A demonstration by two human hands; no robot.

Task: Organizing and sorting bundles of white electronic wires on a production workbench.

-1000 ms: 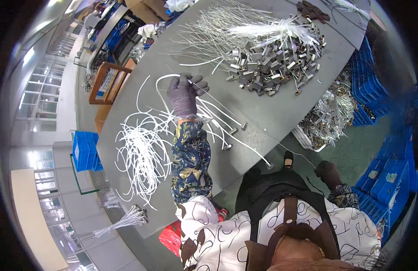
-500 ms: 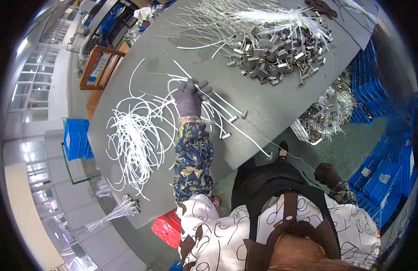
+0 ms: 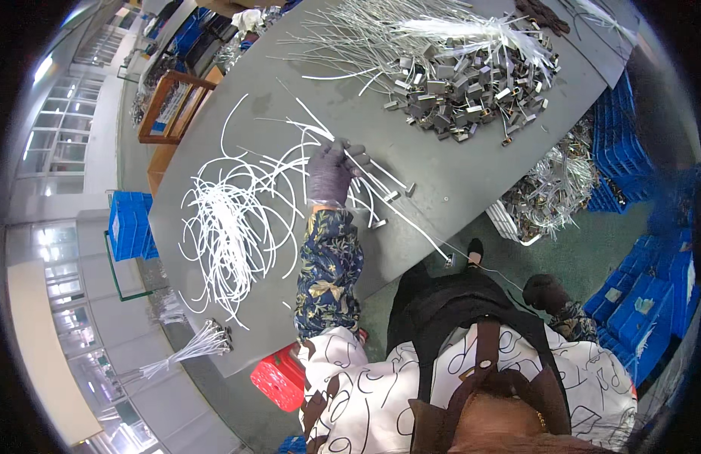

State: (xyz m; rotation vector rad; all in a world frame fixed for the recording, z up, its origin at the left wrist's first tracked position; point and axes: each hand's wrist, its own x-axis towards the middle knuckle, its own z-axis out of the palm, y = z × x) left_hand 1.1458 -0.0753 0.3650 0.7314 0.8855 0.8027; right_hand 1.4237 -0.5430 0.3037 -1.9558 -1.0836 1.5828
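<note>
My left hand, in a grey glove, reaches over the table with its fingers curled round a white tube. That tube slants down to a small metal piece at the table's near edge. Beside it lie other white tubes with small metal end blocks, partly hidden by the hand. A thin wire runs off the table edge to my right hand, which is dark-gloved, low at the right and closed on the wire's end. The finger details of the right hand are hard to make out.
Loose white tubes lie heaped at the table's left. A pile of metal blocks with wires covers the far right. A tied bundle sits at the near left corner. Blue crates and a full white basket stand right, a red stool below.
My left hand has shifted slightly right and toward me, its fingers curling more closely round the white tube. The right hand stays almost where it was, with the wire still running to it.
</note>
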